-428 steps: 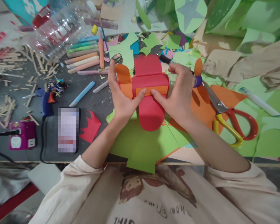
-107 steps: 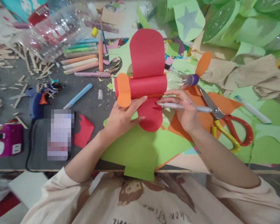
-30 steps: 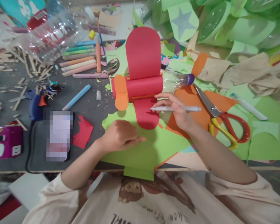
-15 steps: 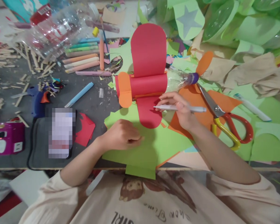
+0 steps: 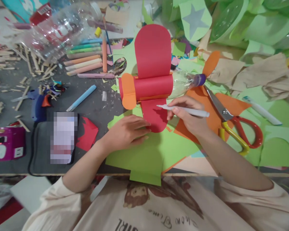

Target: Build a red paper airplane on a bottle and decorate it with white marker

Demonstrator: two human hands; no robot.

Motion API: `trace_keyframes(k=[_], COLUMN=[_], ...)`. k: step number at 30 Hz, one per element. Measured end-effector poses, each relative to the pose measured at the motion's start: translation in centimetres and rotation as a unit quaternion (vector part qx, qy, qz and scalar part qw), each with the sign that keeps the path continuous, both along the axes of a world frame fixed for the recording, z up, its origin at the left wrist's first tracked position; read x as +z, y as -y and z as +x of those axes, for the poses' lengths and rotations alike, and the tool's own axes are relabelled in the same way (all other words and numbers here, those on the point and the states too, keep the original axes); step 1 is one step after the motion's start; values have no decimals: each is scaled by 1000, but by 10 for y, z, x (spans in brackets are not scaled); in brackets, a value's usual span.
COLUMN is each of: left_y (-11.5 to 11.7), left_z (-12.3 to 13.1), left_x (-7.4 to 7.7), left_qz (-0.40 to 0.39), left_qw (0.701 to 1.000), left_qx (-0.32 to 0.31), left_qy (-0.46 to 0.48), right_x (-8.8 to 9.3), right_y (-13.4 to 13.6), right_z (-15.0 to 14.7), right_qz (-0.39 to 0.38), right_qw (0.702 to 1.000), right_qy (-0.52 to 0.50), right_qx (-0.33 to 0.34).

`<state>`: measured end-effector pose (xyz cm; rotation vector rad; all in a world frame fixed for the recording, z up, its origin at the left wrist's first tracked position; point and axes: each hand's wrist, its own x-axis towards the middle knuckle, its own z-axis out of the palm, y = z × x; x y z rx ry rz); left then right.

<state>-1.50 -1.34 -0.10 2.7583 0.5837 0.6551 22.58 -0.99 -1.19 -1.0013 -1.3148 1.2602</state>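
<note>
A craft plane made of a plastic bottle wrapped in red paper [image 5: 154, 86] lies mid-table, with red wings, an orange tail and an orange propeller [image 5: 210, 62] on its purple cap. My right hand [image 5: 190, 115] grips a white pen [image 5: 185, 110], tip over the near red wing [image 5: 155, 117]. My left hand [image 5: 128, 130] rests flat, fingers stretched, on green paper [image 5: 144, 150], fingertips at the wing's edge.
Red-and-yellow scissors [image 5: 233, 122] lie on orange paper to the right. Chalk sticks [image 5: 86, 61], a clear bottle [image 5: 60, 27], wooden sticks, a blue glue gun [image 5: 37, 102] and a phone [image 5: 62, 138] fill the left. Green paper and brown scraps pile up at the back right.
My left hand let go of the plane, dropped to the green paper in a loose fist, then opened flat toward the wing. The pen tip moved left over the near wing.
</note>
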Motion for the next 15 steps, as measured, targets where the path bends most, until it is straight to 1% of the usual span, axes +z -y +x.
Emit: trace_keyframes(k=[5, 7, 9, 11, 12, 13, 14, 15], left_y=[1, 3, 5, 9, 11, 12, 14, 15], left_z=[-1, -1, 0, 2, 3, 4, 5, 6], left_x=[1, 2, 4, 6, 7, 8, 7, 7], left_qz=[-4, -32, -102, -194, -233, -259, -279, -294], left_qw=[1000, 999, 993, 976, 966, 959, 956, 952], left_qx=[3, -6, -41, -89, -99, -89, -60, -14], left_qy=[15, 28, 39, 52, 58, 67, 75, 85], right_x=[-1, -1, 2, 6, 8, 9, 9, 9], right_y=[-1, 0, 3, 8, 10, 13, 15, 17], right_z=[0, -1, -3, -6, -8, -10, -11, -13], right_qz=[-5, -8, -15, -30, -43, -55, -65, -72], right_qw=[1000, 999, 999, 998, 995, 993, 991, 990], right_qy=[-22, -32, -24, 14, 35, 47, 45, 32], right_qx=[4, 11, 28, 61, 81, 96, 108, 116])
